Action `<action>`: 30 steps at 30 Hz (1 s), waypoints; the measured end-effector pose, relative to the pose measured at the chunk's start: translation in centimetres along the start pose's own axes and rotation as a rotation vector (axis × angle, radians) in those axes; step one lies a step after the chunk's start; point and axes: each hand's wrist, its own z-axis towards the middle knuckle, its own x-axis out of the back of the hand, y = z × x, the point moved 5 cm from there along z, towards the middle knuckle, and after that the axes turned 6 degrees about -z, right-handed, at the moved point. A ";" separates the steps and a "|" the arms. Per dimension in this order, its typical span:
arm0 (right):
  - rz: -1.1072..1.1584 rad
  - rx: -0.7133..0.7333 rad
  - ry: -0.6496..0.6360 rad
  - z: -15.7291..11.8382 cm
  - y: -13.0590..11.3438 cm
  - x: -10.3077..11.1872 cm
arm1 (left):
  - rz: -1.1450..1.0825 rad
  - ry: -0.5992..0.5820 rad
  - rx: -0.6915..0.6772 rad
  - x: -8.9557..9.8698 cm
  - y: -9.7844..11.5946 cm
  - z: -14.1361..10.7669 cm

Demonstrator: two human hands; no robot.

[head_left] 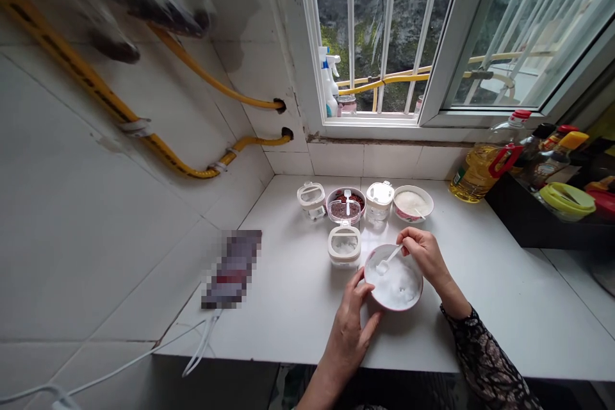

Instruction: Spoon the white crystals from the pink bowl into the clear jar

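Observation:
In the head view a bowl (396, 309) of white powder (400, 285) stands near the front of the counter. My left hand (353, 317) steadies its left side, fingers at the rim and thumb low against the wall. Between the thumb and fingers of my right hand (425, 256) is the handle of a small white plastic spoon (391, 256). The spoon's head lies at the powder, with some white powder on it. Just behind my left hand stands a clear jar with a white-framed lid (344, 245), white contents showing inside.
Behind are two more clear jars (311, 198) (379, 200), a bowl of dark red bits (353, 194) with an open container and spoon, and a bowl of white grains (412, 200). An oil bottle (473, 166) and black condiment box (514, 218) stand right. A blurred flat object (233, 269) lies left.

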 end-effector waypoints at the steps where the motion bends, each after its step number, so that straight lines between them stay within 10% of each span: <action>1: 0.011 -0.004 0.002 0.1 0.1 0.0 | 0.000 0.001 -0.002 0.0 0.0 0.0; 9: 0.244 0.013 0.032 0.6 -1.2 -0.7 | 0.017 0.010 -0.016 0.0 0.1 0.0; 18: -0.289 0.743 -0.017 -1.9 -5.6 -4.3 | 0.003 0.007 0.006 0.0 0.0 0.1; 24: -0.226 0.588 0.175 -1.5 -5.0 -0.1 | -0.014 -0.024 0.019 0.0 0.1 0.1; 30: -0.370 0.523 -0.022 -1.2 -3.0 -1.2 | -0.020 -0.024 0.018 0.0 0.0 0.0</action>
